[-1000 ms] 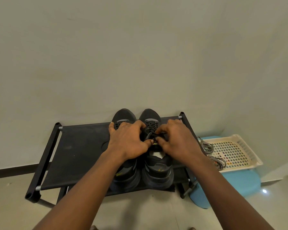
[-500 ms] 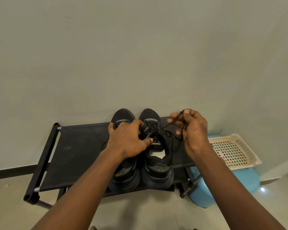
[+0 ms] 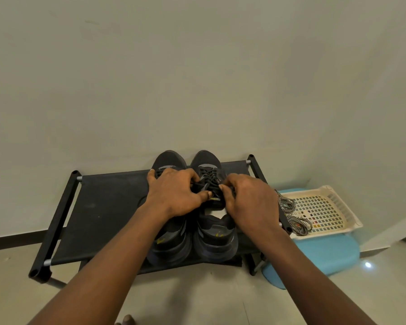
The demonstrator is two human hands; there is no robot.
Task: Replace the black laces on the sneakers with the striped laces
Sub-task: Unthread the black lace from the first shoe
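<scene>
Two black sneakers stand side by side on a black shoe rack (image 3: pixel 103 207), toes toward the wall. My left hand (image 3: pixel 176 195) lies over the left sneaker (image 3: pixel 169 240), its thumb pressed against the right sneaker's tongue. My right hand (image 3: pixel 249 202) is at the right sneaker (image 3: pixel 216 235), fingertips pinching its black lace (image 3: pixel 208 178) near the upper eyelets. Two coiled black-and-white striped laces (image 3: pixel 295 221) lie at the left edge of a cream tray (image 3: pixel 333 207) to the right.
The cream perforated tray rests on a light blue stool (image 3: pixel 326 252) right of the rack. A plain wall stands close behind the rack. Pale tiled floor (image 3: pixel 197 296) lies in front.
My right hand, which had pulled a black lace end up and to the right half a second ago, has come back down to the right sneaker's eyelets. The left hand stayed put.
</scene>
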